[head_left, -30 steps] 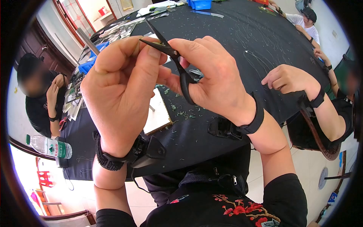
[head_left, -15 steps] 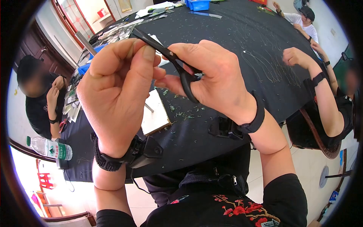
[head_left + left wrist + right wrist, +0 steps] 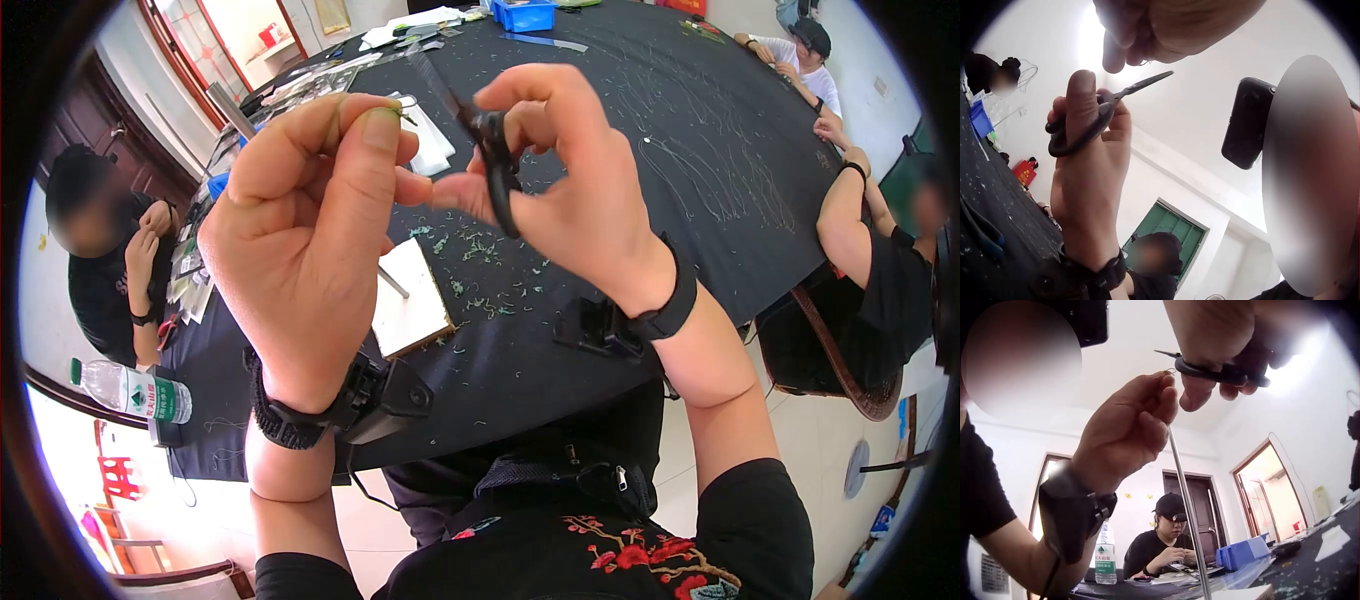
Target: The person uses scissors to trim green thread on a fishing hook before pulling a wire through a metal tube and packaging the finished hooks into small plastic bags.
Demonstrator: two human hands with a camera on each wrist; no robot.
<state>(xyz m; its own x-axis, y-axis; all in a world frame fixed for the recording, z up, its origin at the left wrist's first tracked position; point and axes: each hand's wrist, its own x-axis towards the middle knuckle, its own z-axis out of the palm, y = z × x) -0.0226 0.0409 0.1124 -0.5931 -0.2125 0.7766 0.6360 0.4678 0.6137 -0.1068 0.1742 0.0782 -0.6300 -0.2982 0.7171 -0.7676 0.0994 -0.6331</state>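
My left hand (image 3: pixel 300 240) is raised over the near part of the table, thumb and forefinger pinching a tiny green piece with a thin wire-like loop (image 3: pixel 404 110). Most of that piece is hidden between the fingertips. To its right, my right hand (image 3: pixel 590 180) holds black scissors (image 3: pixel 498 170), thumb through one handle loop and forefinger raised. In the head view the blades are blurred and point up and left, apart from the pinched piece. The left wrist view shows the scissors (image 3: pixel 1094 128) with the blades together.
Below my hands a metal rod (image 3: pixel 394 284) stands on a white block (image 3: pixel 418 325). Green clippings (image 3: pixel 480 255) litter the black cloth (image 3: pixel 560 260). Long thin strands (image 3: pixel 700 175) lie to the right. A water bottle (image 3: pixel 135 390) stands at left. Other people sit around the table.
The scissors, spread a second ago and then closed across my left fingertips, have pulled away up and to the right. My right forefinger has lifted. The neighbour at right has drawn an arm back.
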